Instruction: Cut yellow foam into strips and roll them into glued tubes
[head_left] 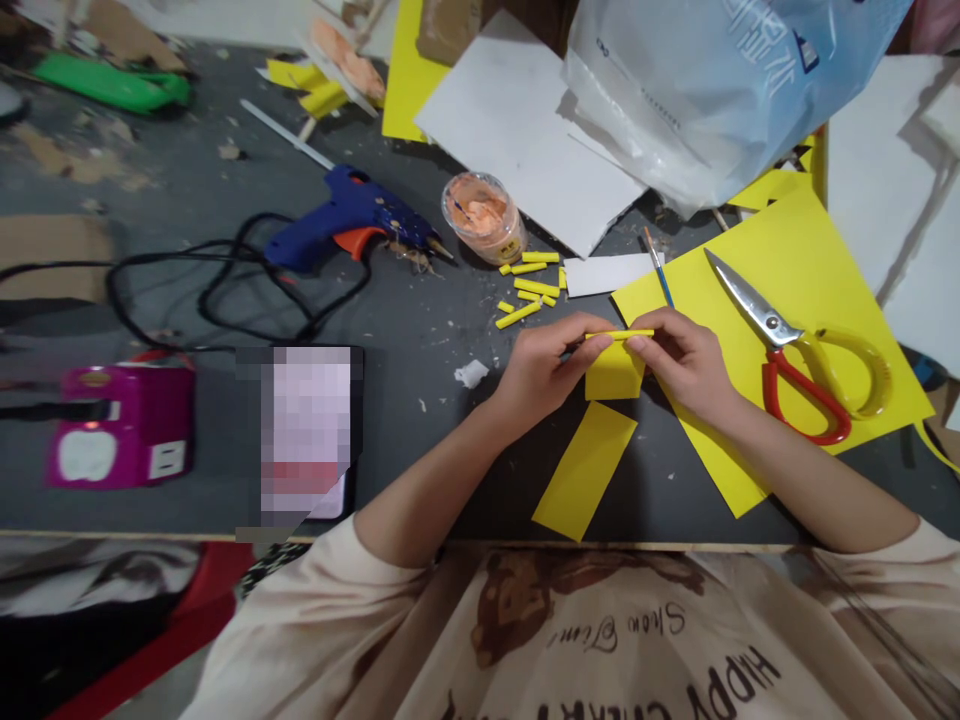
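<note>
Between my left hand (559,355) and my right hand (682,360) is a yellow paper strip (611,375). Its far edge is rolled into a thin tube, and the rest hangs flat toward me. Both hands pinch the rolled edge with thumbs and fingers, one at each end. Just below lies a second yellow paper strip (585,470), flat on the table. Several short yellow paper rolls (536,288) lie beyond my left hand. Under my right forearm is a large yellow sheet (720,420), with scissors (776,330) resting on it, blades pointing away.
A blue glue gun (352,215) with a looped black cord lies left of a jar of peach-coloured paste (484,220). A phone (311,430) and a purple box (120,425) are at left. A plastic bag (720,100) and white board (525,120) stand behind. A thin paintbrush (660,268) touches the yellow sheet.
</note>
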